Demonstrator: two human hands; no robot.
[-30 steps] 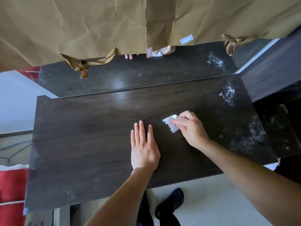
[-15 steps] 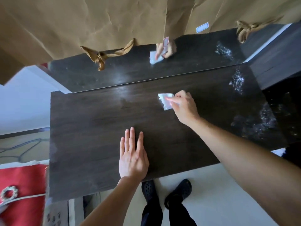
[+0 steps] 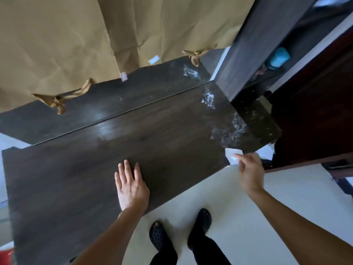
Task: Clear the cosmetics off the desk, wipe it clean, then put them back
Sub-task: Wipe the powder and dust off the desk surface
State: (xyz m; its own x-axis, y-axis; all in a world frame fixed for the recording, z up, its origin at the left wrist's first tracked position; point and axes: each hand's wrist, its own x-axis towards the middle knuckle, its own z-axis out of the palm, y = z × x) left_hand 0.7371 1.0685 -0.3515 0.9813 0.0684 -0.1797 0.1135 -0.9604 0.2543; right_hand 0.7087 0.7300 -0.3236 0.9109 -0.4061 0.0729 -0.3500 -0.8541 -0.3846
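Observation:
The dark wooden desk bears no cosmetics in view. My left hand lies flat on it near the front edge, fingers straight. My right hand is off the desk past its front right edge, pinching a small white wipe between its fingers. White powdery smears mark the desk's right end, and more smears lie near the mirror's foot.
A mirror stands along the desk's back, covered above by brown paper. A dark cabinet with a blue item rises at the right. White paper shows beyond the desk's right corner. My black shoes stand on the pale floor.
My right hand with the wipe has swept from the desk's middle back area to the front right edge, now off the surface. The view has swung right. My left hand stays flat.

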